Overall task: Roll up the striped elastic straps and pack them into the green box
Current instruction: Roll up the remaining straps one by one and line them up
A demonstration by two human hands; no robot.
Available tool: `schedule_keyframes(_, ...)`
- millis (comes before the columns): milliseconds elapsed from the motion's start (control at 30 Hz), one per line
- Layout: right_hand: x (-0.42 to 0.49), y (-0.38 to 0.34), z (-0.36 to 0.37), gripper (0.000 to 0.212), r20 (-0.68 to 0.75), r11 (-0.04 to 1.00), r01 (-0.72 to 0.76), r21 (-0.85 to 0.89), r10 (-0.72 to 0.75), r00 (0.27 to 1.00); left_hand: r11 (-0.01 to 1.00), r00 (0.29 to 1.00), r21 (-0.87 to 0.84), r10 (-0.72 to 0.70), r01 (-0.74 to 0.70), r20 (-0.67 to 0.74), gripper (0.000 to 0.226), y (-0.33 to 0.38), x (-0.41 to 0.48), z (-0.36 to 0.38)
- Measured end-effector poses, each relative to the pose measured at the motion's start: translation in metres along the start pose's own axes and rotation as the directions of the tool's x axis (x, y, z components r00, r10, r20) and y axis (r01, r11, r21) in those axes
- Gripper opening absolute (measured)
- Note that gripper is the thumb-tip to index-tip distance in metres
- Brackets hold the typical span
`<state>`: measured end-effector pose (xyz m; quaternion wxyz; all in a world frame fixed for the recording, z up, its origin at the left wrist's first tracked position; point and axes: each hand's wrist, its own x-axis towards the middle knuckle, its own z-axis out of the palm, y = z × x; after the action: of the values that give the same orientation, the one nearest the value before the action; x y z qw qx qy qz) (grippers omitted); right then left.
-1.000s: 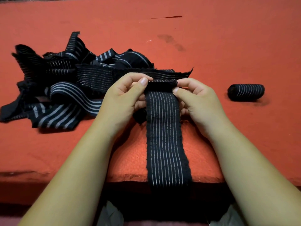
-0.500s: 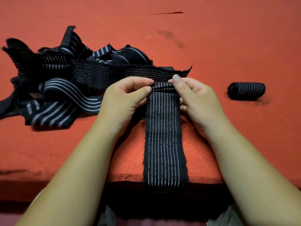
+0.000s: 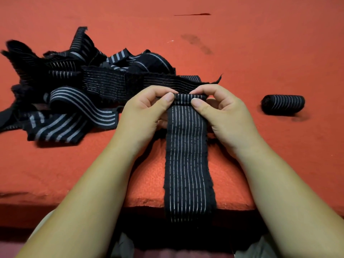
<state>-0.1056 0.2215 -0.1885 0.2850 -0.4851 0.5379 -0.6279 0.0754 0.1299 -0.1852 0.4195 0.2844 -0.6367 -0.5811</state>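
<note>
Striped strap hangs over near edge of red cloth surface. I see left hand & right hand pinching its rolled far end. Loose strap pile lies toward left edge, one finished roll toward right edge.

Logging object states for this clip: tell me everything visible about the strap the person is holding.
The held strap is a black, elastic-looking band with thin pale stripes running lengthwise and slightly fuzzy edges. Its far end is turned into a small roll, pinched between thumb and fingers of the left hand and right hand. The rest lies flat on the orange surface and hangs over its near edge.
</note>
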Motion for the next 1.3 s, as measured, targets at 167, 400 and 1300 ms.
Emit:
schedule_keyframes(167,-0.0009,-0.0017,-0.0014,0.020,-0.030,0.993,-0.051,0.110,0.055,0.998,0.999,1.000,-0.044,0.008,-0.007,0.015,0.016,0.0016,-0.0018,0.0029)
schedule_keyframes(400,-0.0024,-0.0028,-0.0012,0.024,0.003,0.989,-0.075,0.128,0.075,0.997,0.986,0.999,-0.162,-0.039,0.044,0.032,0.010,0.0045,-0.0025,0.0050)
schedule_keyframes(1300,-0.0023,-0.0027,-0.0027,0.016,-0.043,0.998,-0.059,0.020,0.059,0.997,0.996,0.999,-0.085,0.008,-0.006,0.031,0.024,-0.0002,-0.0020,0.0034)
